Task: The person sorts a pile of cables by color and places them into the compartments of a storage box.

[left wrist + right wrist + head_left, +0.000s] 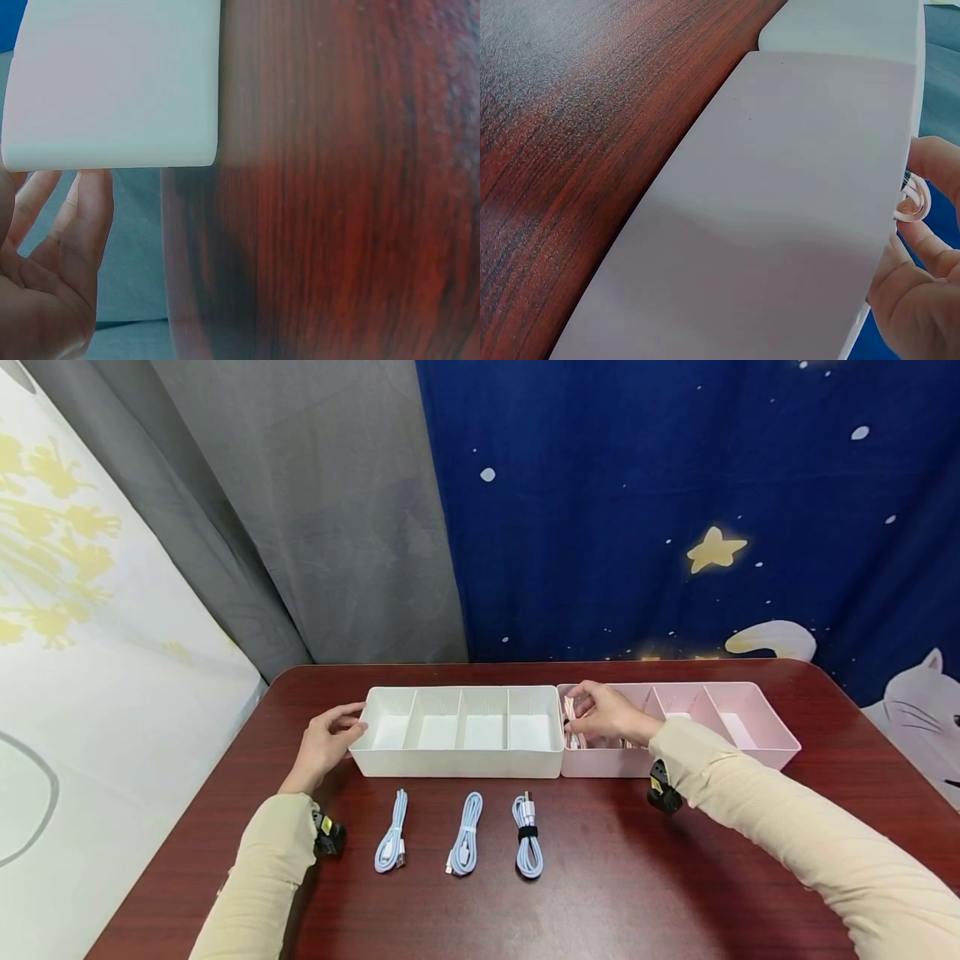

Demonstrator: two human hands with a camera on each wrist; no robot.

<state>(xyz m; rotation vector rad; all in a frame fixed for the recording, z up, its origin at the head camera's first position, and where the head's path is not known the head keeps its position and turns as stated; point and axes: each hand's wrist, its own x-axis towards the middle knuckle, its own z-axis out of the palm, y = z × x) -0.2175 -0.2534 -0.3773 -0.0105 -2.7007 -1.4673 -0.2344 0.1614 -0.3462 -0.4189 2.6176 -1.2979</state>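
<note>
The right hand [602,712] pinches a pale pink cable bundle [576,742] between thumb and fingers, in the compartment of the pink tray [607,766] nearest the white tray [457,762]. The left hand [324,745], its fingers spread, touches the far left end of the white tray; how firmly it presses, one cannot tell. Whether the bundle is rising or settling is also unclear.

The bundle probably handles best if pinched near its black tie, so the coils stay together, and kept upright to clear the pink wall that touches the white tray's right end. Light pressure from the left hand should steady the white tray without pushing it against its neighbour. Three light blue cables, the left one [391,843], the middle one [467,835] and the black-tied right one [528,856], lie in front of the white tray, where a sleeve could brush them.

The table [600,877] under the white tray is glossy, reddish-brown wood. Behind the white tray hang a grey curtain [322,510] and a starry blue curtain [585,527].
</note>
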